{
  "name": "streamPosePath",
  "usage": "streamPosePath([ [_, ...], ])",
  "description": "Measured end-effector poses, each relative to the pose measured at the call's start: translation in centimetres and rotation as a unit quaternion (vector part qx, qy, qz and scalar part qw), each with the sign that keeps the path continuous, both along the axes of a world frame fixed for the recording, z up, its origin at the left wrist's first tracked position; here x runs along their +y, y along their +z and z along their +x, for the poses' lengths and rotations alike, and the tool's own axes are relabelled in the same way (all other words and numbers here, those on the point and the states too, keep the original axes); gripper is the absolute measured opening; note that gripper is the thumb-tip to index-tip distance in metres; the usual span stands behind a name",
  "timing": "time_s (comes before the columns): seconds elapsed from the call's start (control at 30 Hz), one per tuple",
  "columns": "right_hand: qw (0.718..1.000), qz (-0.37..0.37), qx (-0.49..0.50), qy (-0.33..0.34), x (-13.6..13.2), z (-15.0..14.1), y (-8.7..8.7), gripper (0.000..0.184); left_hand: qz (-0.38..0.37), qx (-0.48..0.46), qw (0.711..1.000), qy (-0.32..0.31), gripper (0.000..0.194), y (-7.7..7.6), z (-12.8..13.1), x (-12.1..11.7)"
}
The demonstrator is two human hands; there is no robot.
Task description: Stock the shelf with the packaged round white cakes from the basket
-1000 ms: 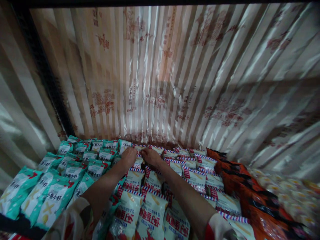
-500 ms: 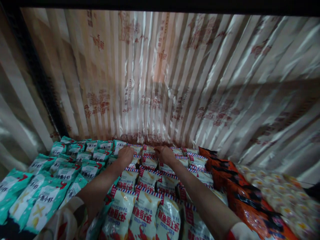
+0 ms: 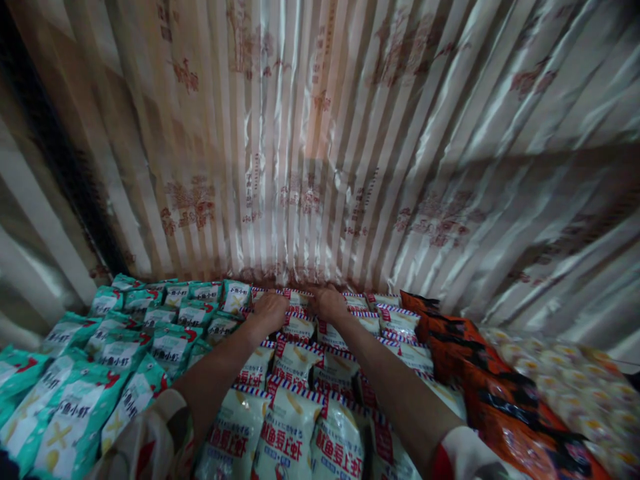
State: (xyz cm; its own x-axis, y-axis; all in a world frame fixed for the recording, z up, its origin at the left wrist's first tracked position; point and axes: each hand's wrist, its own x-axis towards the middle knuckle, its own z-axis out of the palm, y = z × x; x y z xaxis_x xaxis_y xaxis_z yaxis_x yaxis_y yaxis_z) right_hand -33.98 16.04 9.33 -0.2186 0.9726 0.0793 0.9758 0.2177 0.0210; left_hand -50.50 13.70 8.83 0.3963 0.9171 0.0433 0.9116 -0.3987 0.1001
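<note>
Both my arms reach to the back of a shelf packed with snack bags. My left hand [image 3: 270, 310] and my right hand [image 3: 328, 303] rest side by side, fingers curled over the rearmost white bags with red-and-blue striped tops [image 3: 299, 325]. Whether they grip one bag or only press on it I cannot make out. More of these white bags [image 3: 290, 427] lie in rows toward me, between my forearms.
Teal snack bags [image 3: 120, 347] fill the left side. Orange-and-black bags [image 3: 475, 373] and pale yellow bags [image 3: 565, 387] lie to the right. A striped, shiny printed backing [image 3: 320, 147] rises right behind the bags. A dark upright post [image 3: 55, 160] stands at left.
My hands have drawn closer together at the back row, the left shifting right. The view has moved slightly lower and nearer to the shelf.
</note>
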Motion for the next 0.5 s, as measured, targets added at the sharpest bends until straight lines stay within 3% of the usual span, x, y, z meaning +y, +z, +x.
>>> streamPosePath([
  [0.2,0.999,0.010,-0.018,0.025,0.8,-0.5,-0.6,0.031,0.000,0.004,1.000,-0.022,0.024,-0.3,-0.6,0.4],
  [0.27,0.999,0.000,-0.011,0.047,1.3,-0.5,-0.9,0.030,-0.002,0.007,1.000,-0.028,0.023,-0.3,-0.8,0.4],
  [0.5,0.997,-0.062,-0.009,0.034,2.7,-1.1,-1.1,0.037,-0.008,0.004,1.000,-0.028,0.024,-0.5,-0.9,0.4],
])
